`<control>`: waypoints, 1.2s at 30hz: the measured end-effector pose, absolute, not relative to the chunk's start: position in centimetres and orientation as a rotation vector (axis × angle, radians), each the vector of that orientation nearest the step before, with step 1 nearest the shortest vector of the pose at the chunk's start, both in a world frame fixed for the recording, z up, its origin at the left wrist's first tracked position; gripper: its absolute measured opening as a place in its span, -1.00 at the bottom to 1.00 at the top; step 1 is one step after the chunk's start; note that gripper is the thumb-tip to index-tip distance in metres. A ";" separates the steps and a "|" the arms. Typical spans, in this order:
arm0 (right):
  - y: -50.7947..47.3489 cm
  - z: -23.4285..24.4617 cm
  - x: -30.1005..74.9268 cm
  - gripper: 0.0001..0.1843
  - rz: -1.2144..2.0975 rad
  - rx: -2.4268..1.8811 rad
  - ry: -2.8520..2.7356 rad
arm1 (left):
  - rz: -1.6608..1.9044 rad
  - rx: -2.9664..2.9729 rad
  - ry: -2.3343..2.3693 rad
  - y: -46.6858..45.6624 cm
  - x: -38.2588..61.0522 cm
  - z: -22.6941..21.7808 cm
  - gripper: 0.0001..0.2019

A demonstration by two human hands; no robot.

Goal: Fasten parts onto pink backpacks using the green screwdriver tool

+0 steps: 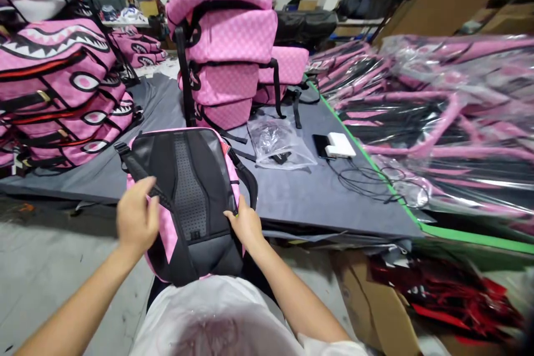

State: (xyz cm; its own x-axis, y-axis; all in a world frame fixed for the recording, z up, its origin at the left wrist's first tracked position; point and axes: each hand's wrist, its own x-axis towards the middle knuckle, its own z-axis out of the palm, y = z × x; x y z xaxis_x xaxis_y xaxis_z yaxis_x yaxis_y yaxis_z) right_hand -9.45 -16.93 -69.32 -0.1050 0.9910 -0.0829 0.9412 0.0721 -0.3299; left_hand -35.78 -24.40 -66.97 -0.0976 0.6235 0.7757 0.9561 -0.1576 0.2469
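Observation:
A pink and black backpack (189, 194) leans back-side up between the table edge and my body, its padded back panel facing me. My left hand (137, 216) is closed around the black shoulder strap (144, 178) on the left. On the right side my right hand (247, 225) pinches the backpack's edge, thumb lying on the black panel. The other strap (249, 181) hangs loose past the right side. What the right fingers hold underneath is hidden.
Pink checkered backpacks (233, 39) are stacked beyond, with shark-face bags (54, 89) at left. A clear plastic bag (277, 144), phone (321, 146), white charger (340, 146) and cables lie on the grey table (317, 200). Plastic-wrapped bags (450, 122) fill the right; a cardboard box (371, 300) stands below.

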 end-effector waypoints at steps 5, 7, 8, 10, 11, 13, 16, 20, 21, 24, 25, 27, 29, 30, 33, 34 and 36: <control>-19.0 -71.0 -8.9 -0.29 0.412 -1.915 -2.192 | -0.520 -2.389 -1.190 -12.5 -29.1 -64.1 -0.74; -19.5 -71.6 -8.6 -0.30 0.415 -1.907 -2.178 | -0.375 -2.442 -1.089 -8.7 -27.4 -64.0 -0.70; -19.7 -71.8 -8.5 -0.30 0.421 -1.911 -2.168 | -0.318 -2.469 -1.046 -7.4 -26.8 -64.0 -0.63; -19.9 -71.8 -8.4 -0.29 0.440 -1.934 -2.157 | -0.229 -2.537 -0.952 -5.9 -26.3 -64.0 -0.53; -19.9 -71.7 -8.3 -0.27 0.452 -1.947 -2.158 | -0.200 -2.572 -0.903 -5.6 -26.5 -63.8 -0.50; -19.9 -71.4 -8.3 -0.26 0.486 -1.975 -2.171 | -0.171 -2.622 -0.814 -5.0 -27.8 -63.0 -0.48; -19.6 -71.0 -8.0 -0.33 0.536 -1.997 -2.194 | -0.214 -2.551 -0.848 -3.8 -31.2 -60.5 -0.45; -19.1 -70.7 -7.0 -0.62 0.731 -1.847 -2.124 | -0.125 -2.447 -0.952 -3.4 -34.2 -58.6 -0.47; -18.9 -70.5 -6.6 -0.69 0.858 -1.768 -2.052 | -0.091 -2.473 -0.945 -3.8 -34.1 -58.8 -0.47; -18.0 -68.7 -4.9 -0.60 1.119 -1.479 -1.732 | -0.093 -2.550 -1.004 -5.8 -32.7 -60.2 -0.49; -17.6 -67.8 -4.4 -0.54 1.111 -1.396 -1.665 | -0.111 -2.560 -1.042 -6.4 -32.1 -60.8 -0.51; -16.6 -66.0 -3.6 -0.43 1.032 -1.301 -1.649 | -0.129 -2.571 -1.093 -7.3 -31.2 -61.6 -0.56; -15.6 -64.6 -3.5 -0.31 1.011 -1.265 -1.711 | -0.132 -2.584 -1.109 -7.7 -30.7 -62.1 -0.59; -15.0 -64.1 -3.7 -0.27 1.022 -1.256 -1.723 | -0.138 -2.588 -1.118 -7.9 -30.6 -62.2 -0.60; -13.8 -63.9 -5.0 -0.25 0.984 -1.248 -1.672 | -0.198 -2.589 -1.157 -8.5 -30.5 -62.6 -0.64; -13.5 -64.0 -5.5 -0.29 0.919 -1.253 -1.671 | -0.237 -2.596 -1.162 -8.7 -30.5 -62.8 -0.66; -13.0 -64.6 -6.7 -0.42 0.762 -1.240 -1.740 | -0.310 -2.614 -1.148 -9.1 -30.5 -63.2 -0.71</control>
